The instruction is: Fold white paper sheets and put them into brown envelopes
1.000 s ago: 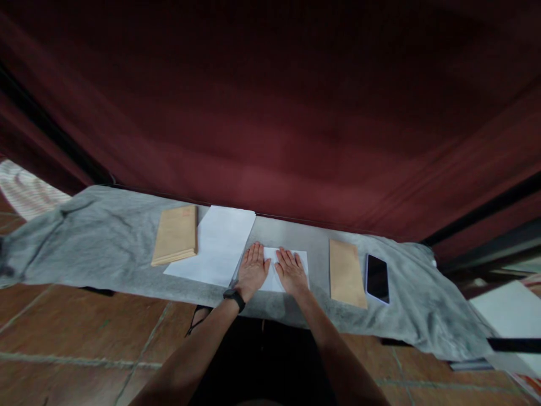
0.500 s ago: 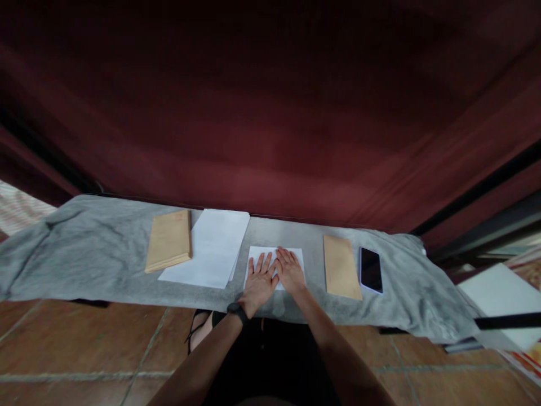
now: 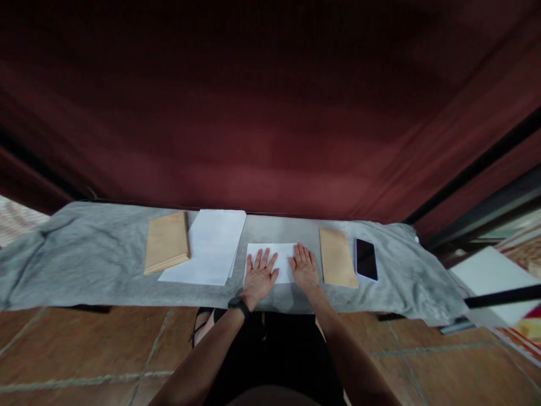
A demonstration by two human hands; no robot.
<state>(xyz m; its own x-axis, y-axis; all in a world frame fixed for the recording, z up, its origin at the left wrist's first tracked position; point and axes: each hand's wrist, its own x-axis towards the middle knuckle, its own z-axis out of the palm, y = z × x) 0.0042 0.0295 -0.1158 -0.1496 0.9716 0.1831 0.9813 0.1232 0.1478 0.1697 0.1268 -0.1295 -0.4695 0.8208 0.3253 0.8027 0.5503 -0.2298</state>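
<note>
A small white sheet of paper (image 3: 282,256), perhaps folded, lies flat in front of me. My left hand (image 3: 258,279) rests on its left half, palm down with the fingers spread. Over the sheet's right edge lies my right hand (image 3: 305,270), flat with its fingers stretched out and holding nothing. Larger white sheets (image 3: 215,248) are piled to the left of my left hand. One brown envelope (image 3: 338,258) sits just right of my right hand, apart from it.
A stack of brown envelopes (image 3: 167,243) overlaps the left edge of the large sheets. At the right lies a phone (image 3: 366,259) with a dark screen. Grey cloth (image 3: 105,254) covers the narrow table, and a dark red curtain (image 3: 262,141) hangs behind it.
My right hand has slid right across the small sheet to its edge, away from my left hand. The left hand stays on the sheet. The view has shifted slightly.
</note>
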